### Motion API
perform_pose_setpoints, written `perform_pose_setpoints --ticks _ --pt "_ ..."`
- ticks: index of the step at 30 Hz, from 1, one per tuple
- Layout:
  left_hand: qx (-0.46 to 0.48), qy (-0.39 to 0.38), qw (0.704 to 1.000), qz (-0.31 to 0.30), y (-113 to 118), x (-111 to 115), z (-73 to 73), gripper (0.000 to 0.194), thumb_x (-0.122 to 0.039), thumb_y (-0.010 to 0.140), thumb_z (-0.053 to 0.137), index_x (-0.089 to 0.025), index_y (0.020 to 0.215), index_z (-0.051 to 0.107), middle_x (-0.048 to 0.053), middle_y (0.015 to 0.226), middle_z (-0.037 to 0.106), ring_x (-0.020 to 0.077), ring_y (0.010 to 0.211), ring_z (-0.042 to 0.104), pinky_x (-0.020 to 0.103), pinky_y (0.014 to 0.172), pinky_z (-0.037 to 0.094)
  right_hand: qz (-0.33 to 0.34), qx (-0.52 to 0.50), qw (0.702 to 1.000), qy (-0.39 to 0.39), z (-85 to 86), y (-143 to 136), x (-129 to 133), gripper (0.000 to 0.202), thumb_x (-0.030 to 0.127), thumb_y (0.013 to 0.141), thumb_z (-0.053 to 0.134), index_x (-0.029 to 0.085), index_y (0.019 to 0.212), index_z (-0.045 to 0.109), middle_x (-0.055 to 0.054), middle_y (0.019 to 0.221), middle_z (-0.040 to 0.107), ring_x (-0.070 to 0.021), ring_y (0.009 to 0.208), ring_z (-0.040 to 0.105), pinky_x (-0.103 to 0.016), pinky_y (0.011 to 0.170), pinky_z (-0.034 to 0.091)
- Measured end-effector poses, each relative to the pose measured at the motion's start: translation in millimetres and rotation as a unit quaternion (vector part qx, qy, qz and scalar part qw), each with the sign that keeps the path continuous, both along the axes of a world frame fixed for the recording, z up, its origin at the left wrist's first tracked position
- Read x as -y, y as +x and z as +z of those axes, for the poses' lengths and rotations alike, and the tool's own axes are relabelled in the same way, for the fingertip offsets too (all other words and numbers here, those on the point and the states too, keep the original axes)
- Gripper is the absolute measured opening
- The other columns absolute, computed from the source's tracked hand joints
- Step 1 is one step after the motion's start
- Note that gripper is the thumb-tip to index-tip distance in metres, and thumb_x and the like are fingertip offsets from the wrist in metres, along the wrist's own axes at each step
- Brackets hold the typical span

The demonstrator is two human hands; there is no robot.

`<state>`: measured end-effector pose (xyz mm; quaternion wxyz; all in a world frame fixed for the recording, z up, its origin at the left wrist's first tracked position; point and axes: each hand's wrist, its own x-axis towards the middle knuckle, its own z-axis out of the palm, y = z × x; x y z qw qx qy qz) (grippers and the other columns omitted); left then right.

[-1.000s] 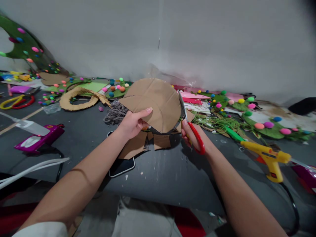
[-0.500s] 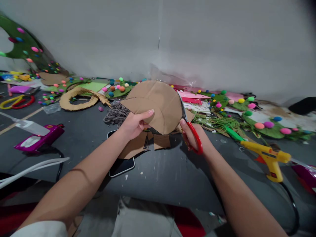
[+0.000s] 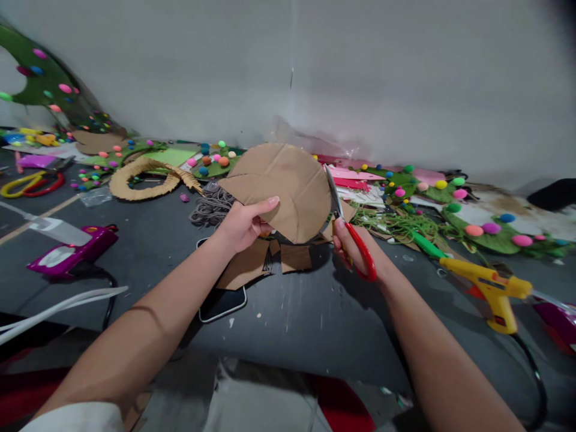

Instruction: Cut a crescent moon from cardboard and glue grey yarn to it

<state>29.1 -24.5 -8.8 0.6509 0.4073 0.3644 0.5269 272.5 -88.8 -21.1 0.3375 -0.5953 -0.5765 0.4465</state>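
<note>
A rounded piece of brown cardboard (image 3: 288, 180) is held up over the dark table. My left hand (image 3: 246, 227) pinches its lower left part, thumb on top and fingers underneath. My right hand (image 3: 351, 243) is closed round the handles of red-handled scissors (image 3: 361, 249), whose blades point up beside the cardboard's right edge. Under the cardboard lie cut cardboard scraps (image 3: 294, 258) and a phone (image 3: 224, 305), partly covered by a scrap. A bundle of grey yarn (image 3: 209, 207) sits just left of the cardboard.
A yellow glue gun (image 3: 490, 288) lies at right, a purple one (image 3: 74, 249) at left. Yellow-and-red scissors (image 3: 33, 185) and a woven ring (image 3: 144, 183) are further back left. Green pieces with pompoms (image 3: 490, 228) line the table's back near the wall.
My right hand and the scissors have shifted slightly right, leaving the blades a little off the cardboard's edge. The cardboard has risen slightly in my left hand.
</note>
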Motion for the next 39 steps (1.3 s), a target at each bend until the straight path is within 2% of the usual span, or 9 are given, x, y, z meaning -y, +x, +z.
perform_pose_setpoints --ticks 4,12,18,24,28,34,39 --pt "-0.005 0.004 1.0 -0.009 2 0 -1.4 0.068 -0.022 0.069 0.09 -0.026 0.133 0.068 0.006 0.111 0.08 0.0261 0.089 0.077 0.03 0.061 0.065 -0.014 0.0 1.0 0.01 -1.9 0 0 0.067 0.087 0.087 0.041 0.024 0.062 0.041 0.003 0.048 0.041 -0.0114 0.039 0.042 -0.026 0.038 0.035" --pt "0.007 -0.021 1.0 0.002 3 0 -1.7 0.07 -0.02 0.067 0.091 -0.027 0.133 0.068 0.006 0.108 0.081 0.0238 0.084 0.077 0.029 0.06 0.064 -0.032 0.055 0.998 0.03 1.6 -6 2 0.071 0.087 0.088 0.038 0.025 0.055 0.034 0.002 0.037 0.04 -0.0123 0.034 0.043 -0.027 0.038 0.035" --pt "0.014 -0.037 0.999 -0.002 2 -1 -3.1 0.063 -0.02 0.069 0.089 -0.023 0.129 0.071 0.006 0.108 0.081 0.0206 0.081 0.076 0.027 0.06 0.063 -0.047 0.051 0.998 0.012 -0.8 -8 3 0.07 0.089 0.085 0.042 0.025 0.057 0.037 0.001 0.04 0.043 -0.0151 0.032 0.048 -0.028 0.034 0.037" --pt "0.018 -0.009 1.0 0.002 -4 -3 -1.3 0.067 -0.019 0.072 0.087 -0.026 0.135 0.067 0.008 0.122 0.078 0.0267 0.099 0.077 0.03 0.069 0.065 -0.072 0.019 0.997 0.006 -2.4 0 -2 0.071 0.09 0.081 0.048 0.024 0.058 0.04 0.004 0.044 0.039 -0.0115 0.032 0.042 -0.027 0.032 0.034" --pt "0.016 0.01 1.0 -0.003 -4 -3 -0.7 0.073 -0.018 0.072 0.087 -0.027 0.14 0.063 0.009 0.123 0.077 0.028 0.103 0.076 0.032 0.074 0.066 -0.029 -0.039 0.999 -0.014 1.9 2 -3 0.072 0.093 0.079 0.045 0.024 0.061 0.043 0.004 0.047 0.04 -0.0103 0.037 0.039 -0.026 0.035 0.033" --pt "-0.007 0.003 1.0 -0.006 -2 -1 -1.2 0.078 -0.02 0.069 0.089 -0.028 0.142 0.062 0.007 0.118 0.079 0.0298 0.101 0.077 0.037 0.075 0.067 -0.001 -0.031 0.999 -0.008 5.0 1 1 0.072 0.093 0.081 0.042 0.024 0.061 0.044 0.003 0.048 0.041 -0.011 0.039 0.04 -0.026 0.038 0.034" --pt "-0.005 0.016 1.0 -0.001 -4 -3 -1.7 0.077 -0.021 0.07 0.089 -0.028 0.141 0.062 0.007 0.121 0.078 0.0283 0.103 0.076 0.033 0.074 0.066 0.009 -0.017 1.0 -0.007 5.6 2 2 0.07 0.091 0.083 0.041 0.024 0.064 0.044 0.004 0.047 0.042 -0.0114 0.038 0.039 -0.026 0.037 0.034"
